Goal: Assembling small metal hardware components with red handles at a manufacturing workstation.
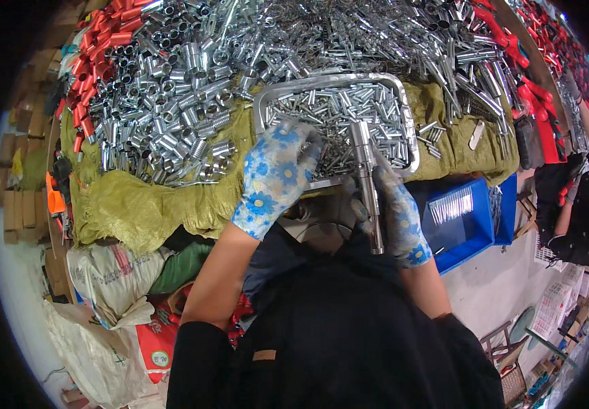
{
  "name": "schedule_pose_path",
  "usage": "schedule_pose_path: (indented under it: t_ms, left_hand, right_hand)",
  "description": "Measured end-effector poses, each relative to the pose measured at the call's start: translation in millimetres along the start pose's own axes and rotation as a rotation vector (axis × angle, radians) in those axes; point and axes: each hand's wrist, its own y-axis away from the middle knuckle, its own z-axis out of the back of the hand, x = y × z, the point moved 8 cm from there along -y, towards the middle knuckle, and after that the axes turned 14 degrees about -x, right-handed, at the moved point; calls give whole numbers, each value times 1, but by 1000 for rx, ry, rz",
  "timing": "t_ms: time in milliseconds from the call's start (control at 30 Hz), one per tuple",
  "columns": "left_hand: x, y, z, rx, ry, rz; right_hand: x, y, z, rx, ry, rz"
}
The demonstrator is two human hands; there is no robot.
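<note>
My right hand [396,211], in a white glove with blue flowers, grips a shiny stepped metal tube [368,184]. The tube stands nearly upright in view, its wider end away from me and its thin end toward me. In a matching glove, my left hand [281,163] is at the near left part of a metal tray [409,129], over short silver pins [349,105]. Its fingers are curled inward, and what they hold, if anything, is hidden.
Chrome sleeves [178,116] pile up left of the tray, with red tubular parts [93,75] beyond. Springs and long rods lie at the back and right. Yellow woven sacking [131,211] covers the table edge. A blue bin [458,221] stands lower right; another person [577,191] is at far right.
</note>
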Motion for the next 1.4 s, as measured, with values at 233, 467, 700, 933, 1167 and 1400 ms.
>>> schedule_pose_path:
  t_ms: [233, 467, 700, 933, 1167, 1400]
  left_hand:
    - [-17, 4, -5, 254, 563, 358]
    - [-12, 15, -22, 370, 621, 454]
    - [-24, 30, -43, 313, 1106, 733]
    - [-26, 18, -33, 336, 944, 575]
    - [-10, 1, -21, 271, 8, -181]
    - [1, 1, -23, 236, -50, -167]
  right_hand:
    - [0, 0, -12, 62, 110, 46]
    - [8, 6, -13, 30, 272, 169]
    - [9, 13, -8, 111, 145, 119]
    - [15, 9, -5, 51, 333, 263]
    - [36, 2, 19, -197, 286, 365]
    - [15, 2, 22, -173, -7, 45]
